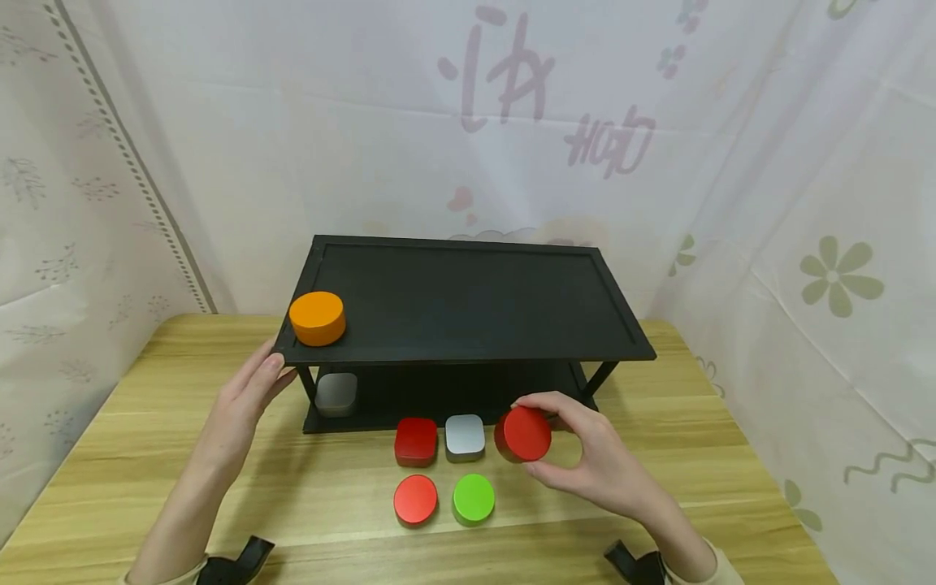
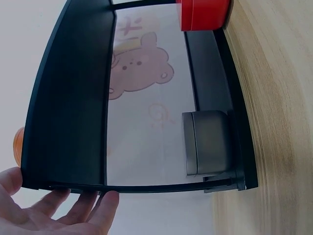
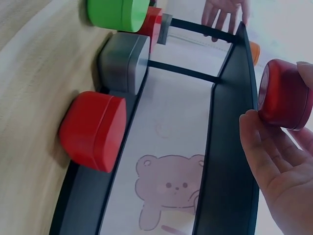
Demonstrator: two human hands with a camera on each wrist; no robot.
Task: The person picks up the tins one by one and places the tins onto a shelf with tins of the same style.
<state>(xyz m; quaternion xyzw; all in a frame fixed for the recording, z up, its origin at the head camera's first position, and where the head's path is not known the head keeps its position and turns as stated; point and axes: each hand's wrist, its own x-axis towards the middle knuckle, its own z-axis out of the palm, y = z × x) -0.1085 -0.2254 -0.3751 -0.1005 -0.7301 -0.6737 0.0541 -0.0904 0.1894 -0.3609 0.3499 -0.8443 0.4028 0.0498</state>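
My right hand (image 1: 585, 455) pinches a red round tin (image 1: 528, 433) between thumb and fingers, in front of the black two-tier shelf (image 1: 468, 301). In the right wrist view this tin is up beside the top board. At the shelf's left end, my left hand (image 1: 244, 390) holds the top board's corner; the left wrist view shows the thumb by the upper side and the fingers below the board's end. An orange round tin (image 1: 318, 318) sits on the top board close to that hand. A grey square tin (image 2: 210, 142) stands on the lower tier.
On the wooden table (image 1: 344, 512) before the shelf stand a red square tin (image 1: 416, 443), a silver square tin (image 1: 465, 437), a red round tin (image 1: 415, 499) and a green round tin (image 1: 474, 498). Another red tin (image 3: 93, 131) is beside the silver one. Printed cloth (image 1: 366, 146) hangs behind.
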